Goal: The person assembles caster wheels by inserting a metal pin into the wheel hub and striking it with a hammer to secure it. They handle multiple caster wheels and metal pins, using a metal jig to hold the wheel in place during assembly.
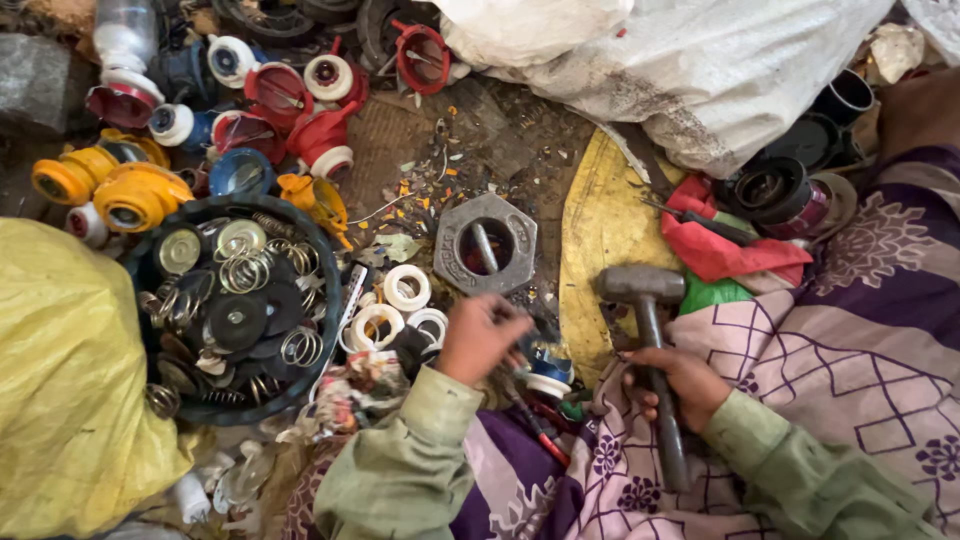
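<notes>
I see the hammer [650, 340] lying across the patterned cloth [850, 330] over the lap, head up near the yellow disc [600, 240]; my right hand [672, 388] is clenched round its handle. My left hand [480, 335] curls over small parts just below the grey hexagonal nut [485, 243], though I cannot tell what it grips. White rings [400, 305] lie beside it, then the dark basket [325, 250] of springs and discs.

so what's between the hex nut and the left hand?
Head view: between hex nut and left hand lies only bare, dirty ground with small coloured chips; white rings sit off left.
</notes>
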